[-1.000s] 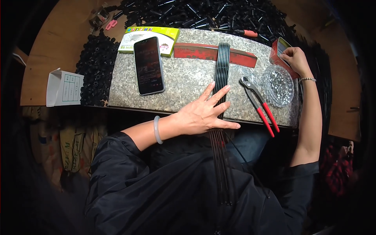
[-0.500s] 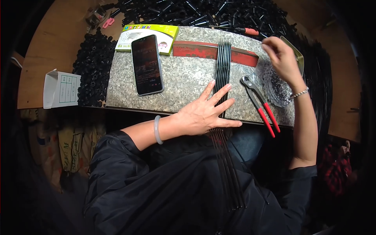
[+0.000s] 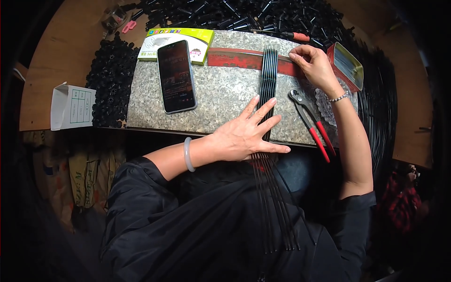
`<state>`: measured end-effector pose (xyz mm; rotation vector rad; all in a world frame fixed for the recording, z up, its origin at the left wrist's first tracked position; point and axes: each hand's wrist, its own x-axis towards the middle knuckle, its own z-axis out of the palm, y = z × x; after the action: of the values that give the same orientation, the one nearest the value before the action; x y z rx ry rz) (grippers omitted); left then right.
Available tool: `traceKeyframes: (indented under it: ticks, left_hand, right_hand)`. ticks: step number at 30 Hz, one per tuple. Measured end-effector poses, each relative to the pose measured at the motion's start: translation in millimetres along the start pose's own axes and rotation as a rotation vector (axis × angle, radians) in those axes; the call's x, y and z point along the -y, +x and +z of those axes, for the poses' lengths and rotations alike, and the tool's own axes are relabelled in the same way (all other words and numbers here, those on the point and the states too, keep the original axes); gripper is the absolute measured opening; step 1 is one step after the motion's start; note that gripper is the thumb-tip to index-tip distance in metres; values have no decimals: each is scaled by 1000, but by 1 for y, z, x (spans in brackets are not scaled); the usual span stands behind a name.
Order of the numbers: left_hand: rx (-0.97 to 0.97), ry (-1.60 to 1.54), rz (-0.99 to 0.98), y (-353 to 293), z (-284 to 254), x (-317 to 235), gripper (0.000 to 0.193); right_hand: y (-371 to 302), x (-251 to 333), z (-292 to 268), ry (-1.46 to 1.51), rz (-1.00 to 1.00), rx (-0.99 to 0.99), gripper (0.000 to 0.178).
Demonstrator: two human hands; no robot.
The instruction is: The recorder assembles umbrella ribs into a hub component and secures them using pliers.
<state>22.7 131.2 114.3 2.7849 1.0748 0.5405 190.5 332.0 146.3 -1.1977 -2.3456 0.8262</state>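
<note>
A row of thin black rods (image 3: 268, 80) lies side by side across the granite-patterned board (image 3: 225, 94), its far ends over a worn red metal bar (image 3: 230, 58). My left hand (image 3: 244, 134) lies flat over the rods with its fingers spread; their near ends fan out over my lap. To the right of the rods' far ends, my right hand (image 3: 314, 66) is closed in a pinch above the bar. Whatever is between its fingertips is too small to make out. Pliers with red handles (image 3: 310, 123) rest just right of the rods.
An open tin (image 3: 359, 81) holding thin pieces stands beyond my right wrist, near a clear plastic bag (image 3: 326, 105). A phone (image 3: 176, 77) leans on a white-and-green box (image 3: 202, 35). Black parts (image 3: 235, 14) heap along the back; small black pieces (image 3: 110, 89) pile at left.
My right hand has moved left from over the tin toward the rods' far ends, uncovering the tin. My left hand stays spread on the rods.
</note>
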Motion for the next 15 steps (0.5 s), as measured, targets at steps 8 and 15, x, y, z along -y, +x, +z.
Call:
traceKeyframes:
  ticks: [8, 15]
  left_hand:
    - [-20, 12, 15, -1, 4, 1, 55]
    - [-30, 10, 2, -1, 5, 0, 58]
  right_hand:
    - [-1, 1, 2, -14, 3, -15, 19]
    - [-2, 3, 4, -40, -21, -47, 19]
